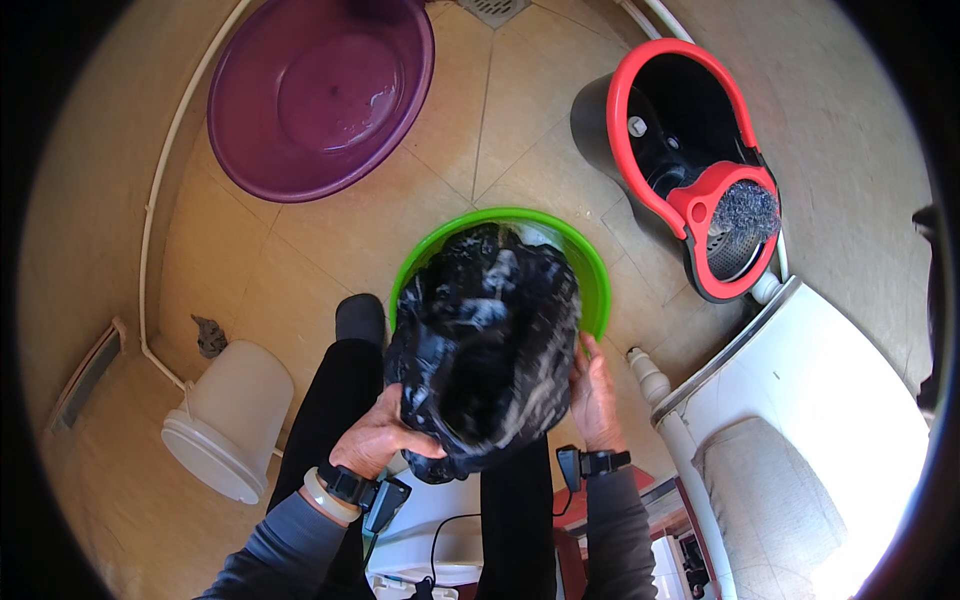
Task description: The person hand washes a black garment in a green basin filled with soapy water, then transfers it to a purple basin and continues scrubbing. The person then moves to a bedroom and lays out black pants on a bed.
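Note:
Between my two hands hangs a bulky bundle of glossy black fabric, wet-looking, with whitish streaks like suds and a dark hollow in its near side. My left hand grips its lower left edge, thumb on top. At the right side, my right hand holds it with the fingers partly hidden behind. Slightly blurred, the bundle covers most of a bright green basin on the floor between my feet. How much of the fabric rests in the basin is hidden.
A purple basin with a little water stands far left. Right of it is a black and red mop bucket holding a steel-wool-like scourer. A white lidded bucket is at left, near a grey rag. A white cabinet borders the right.

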The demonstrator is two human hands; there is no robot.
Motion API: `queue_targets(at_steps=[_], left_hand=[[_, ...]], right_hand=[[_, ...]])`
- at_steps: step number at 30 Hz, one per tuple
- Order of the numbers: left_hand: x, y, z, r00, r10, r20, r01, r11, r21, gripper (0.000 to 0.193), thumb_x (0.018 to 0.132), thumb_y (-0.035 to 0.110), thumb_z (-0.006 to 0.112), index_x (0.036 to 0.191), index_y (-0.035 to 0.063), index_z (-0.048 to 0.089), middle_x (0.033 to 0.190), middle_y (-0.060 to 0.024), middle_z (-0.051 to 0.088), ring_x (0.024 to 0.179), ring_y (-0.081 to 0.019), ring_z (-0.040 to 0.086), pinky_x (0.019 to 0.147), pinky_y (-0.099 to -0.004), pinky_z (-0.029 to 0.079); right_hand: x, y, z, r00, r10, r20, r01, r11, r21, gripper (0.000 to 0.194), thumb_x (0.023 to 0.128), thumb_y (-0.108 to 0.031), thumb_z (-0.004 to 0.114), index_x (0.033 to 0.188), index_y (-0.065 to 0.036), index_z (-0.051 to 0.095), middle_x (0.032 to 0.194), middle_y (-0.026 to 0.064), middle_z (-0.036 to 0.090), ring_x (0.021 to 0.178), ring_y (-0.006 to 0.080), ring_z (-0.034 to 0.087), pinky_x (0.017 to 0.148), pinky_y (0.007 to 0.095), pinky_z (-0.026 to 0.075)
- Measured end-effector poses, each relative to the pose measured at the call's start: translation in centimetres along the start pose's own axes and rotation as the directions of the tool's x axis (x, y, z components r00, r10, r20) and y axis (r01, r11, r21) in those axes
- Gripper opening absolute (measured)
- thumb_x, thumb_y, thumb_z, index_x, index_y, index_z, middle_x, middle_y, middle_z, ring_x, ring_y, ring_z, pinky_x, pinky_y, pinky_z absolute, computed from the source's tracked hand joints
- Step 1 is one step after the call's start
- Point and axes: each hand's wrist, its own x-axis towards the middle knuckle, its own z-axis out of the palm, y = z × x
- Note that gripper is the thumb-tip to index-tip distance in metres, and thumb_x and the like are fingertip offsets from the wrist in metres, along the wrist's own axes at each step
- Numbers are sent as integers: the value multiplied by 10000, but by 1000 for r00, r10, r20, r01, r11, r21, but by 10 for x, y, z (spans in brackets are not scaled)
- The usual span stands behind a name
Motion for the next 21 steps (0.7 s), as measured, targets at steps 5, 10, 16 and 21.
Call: queue_targets(at_steps=[5, 10, 16, 21], left_hand=[[11, -16, -1, 973, -63, 223, 51, 997, 58, 747, 601, 61, 913, 1296, -5, 647, 1193, -78, 698, 1120, -197, 598, 1031, -299, 442], [9, -33, -15, 996, -21, 88, 25, 998, -50, 832, 642, 88, 943, 1388, 23, 580, 1266, -92, 691, 1190, -216, 598, 1089, -322, 429], [42, -78, -19, 961, 180, 210, -205, 973, 104, 518, 865, 94, 751, 1351, 69, 575, 1250, -115, 680, 1129, -258, 652, 1033, -366, 493], [34, -69, 1, 829, 464, 312, -554, 609, 567, 356, 932, 162, 671, 1276, 72, 661, 1207, -147, 693, 1123, -303, 656, 1040, -412, 485]], right_hand=[[21, -29, 15, 980, 149, 136, -147, 989, -25, 846, 973, -688, 490, 1496, -25, 441, 1429, 131, 575, 1297, 264, 566, 1130, 414, 428], [-10, -61, 26, 916, 81, 394, -22, 988, -152, 777, 898, -588, 713, 1399, -21, 534, 1308, 80, 630, 1207, 224, 597, 1063, 374, 462], [-84, -88, 77, 906, 237, 350, -49, 881, -470, 690, 653, -39, 929, 1268, 0, 619, 1185, 61, 697, 1131, 176, 622, 1024, 358, 492], [-110, -51, 110, 954, 51, 295, 157, 752, -640, 845, 743, -90, 903, 1431, -12, 419, 1332, 115, 611, 1186, 247, 624, 1057, 409, 495]])
